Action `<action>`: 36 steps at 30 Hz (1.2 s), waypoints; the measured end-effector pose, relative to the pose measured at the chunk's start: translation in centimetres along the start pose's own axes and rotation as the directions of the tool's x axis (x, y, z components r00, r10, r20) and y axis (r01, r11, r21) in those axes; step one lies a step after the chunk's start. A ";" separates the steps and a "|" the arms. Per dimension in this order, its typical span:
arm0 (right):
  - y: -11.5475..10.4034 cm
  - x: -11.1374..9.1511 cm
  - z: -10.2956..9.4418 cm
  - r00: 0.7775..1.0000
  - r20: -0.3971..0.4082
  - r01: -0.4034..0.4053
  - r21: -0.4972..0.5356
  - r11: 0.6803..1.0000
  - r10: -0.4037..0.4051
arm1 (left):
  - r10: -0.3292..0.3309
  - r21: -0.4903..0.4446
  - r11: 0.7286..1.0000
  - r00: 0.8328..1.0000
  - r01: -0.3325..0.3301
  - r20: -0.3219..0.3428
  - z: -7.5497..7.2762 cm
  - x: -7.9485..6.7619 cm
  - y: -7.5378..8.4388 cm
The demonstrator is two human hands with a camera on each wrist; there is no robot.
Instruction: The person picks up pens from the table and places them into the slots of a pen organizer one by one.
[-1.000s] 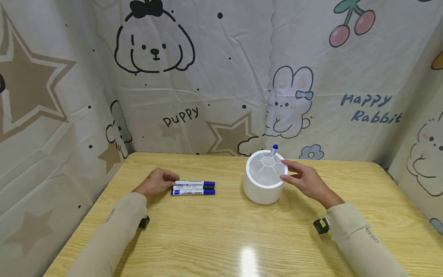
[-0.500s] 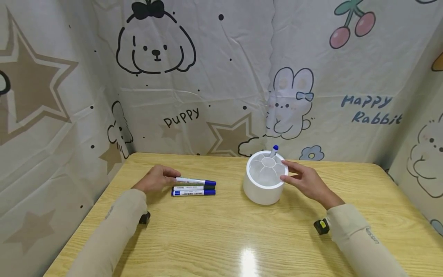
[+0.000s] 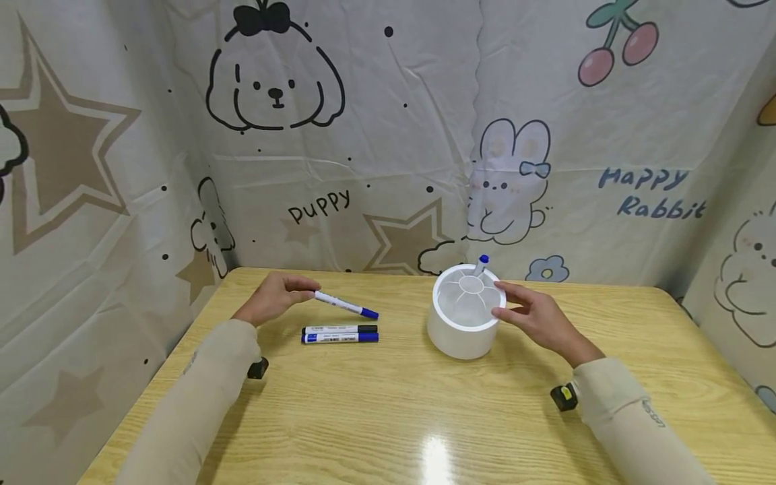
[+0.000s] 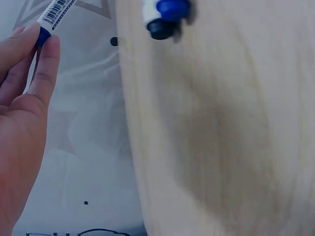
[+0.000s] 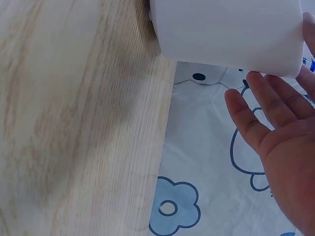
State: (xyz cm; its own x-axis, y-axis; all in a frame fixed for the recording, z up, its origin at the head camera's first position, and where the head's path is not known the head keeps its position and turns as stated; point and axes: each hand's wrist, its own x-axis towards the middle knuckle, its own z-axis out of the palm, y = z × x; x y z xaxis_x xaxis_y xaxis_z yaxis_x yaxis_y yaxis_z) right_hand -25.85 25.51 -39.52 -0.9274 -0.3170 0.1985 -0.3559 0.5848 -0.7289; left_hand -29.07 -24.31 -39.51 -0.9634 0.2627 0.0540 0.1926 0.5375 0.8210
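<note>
In the head view my left hand (image 3: 275, 298) pinches the back end of a white marker (image 3: 339, 303) with a blue cap. That marker slants, its cap lower and to the right. The left wrist view shows thumb and fingers on its blue end (image 4: 43, 37). Below it, a black-capped marker (image 3: 339, 329) and a blue-capped marker (image 3: 339, 338) lie side by side on the table. My right hand (image 3: 539, 320) touches the right side of a round white pen holder (image 3: 462, 340) with extended fingers. One blue-tipped marker (image 3: 481, 263) stands in a rear compartment.
The wooden table (image 3: 388, 404) ends at a printed cloth backdrop (image 3: 394, 135), which also hangs at both sides. Thin dividers split the holder around a round centre. A small black device (image 3: 564, 397) sits at the right wrist, another (image 3: 257, 368) at the left.
My left hand has lifted the rear marker's back end off the row and tilted it, moving slightly up and away from the other two. The right hand and pen holder stay in place.
</note>
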 end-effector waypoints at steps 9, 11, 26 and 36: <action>0.0 0.0 -0.1 1.000 0.004 -0.012 -0.002 1.000 0.012 | -0.004 -0.034 0.999 0.999 0.002 -0.045 -0.2 0.3 1.7; -0.1 0.0 -0.1 1.000 0.006 -0.015 -0.004 1.000 0.015 | -0.004 -0.047 0.999 0.999 0.001 -0.049 -0.1 0.3 1.9; -0.5 -0.2 -0.2 1.000 0.005 -0.010 0.001 1.000 0.010 | 0.055 -0.104 0.993 0.997 -0.061 -0.060 -0.2 1.2 4.6; -0.8 -0.2 -0.2 1.000 0.009 -0.011 0.007 1.000 0.011 | 0.129 -0.121 0.983 0.990 -0.136 -0.060 -0.3 1.9 6.8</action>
State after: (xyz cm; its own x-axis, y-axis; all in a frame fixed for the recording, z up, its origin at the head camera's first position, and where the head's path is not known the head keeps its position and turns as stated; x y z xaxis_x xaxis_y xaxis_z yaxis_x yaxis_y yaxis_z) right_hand -25.37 25.23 -38.85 -0.9302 -0.3170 0.1851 -0.3451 0.5832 -0.7354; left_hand -29.66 -20.35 -33.66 -0.9398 0.2818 0.1936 0.2977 0.3960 0.8687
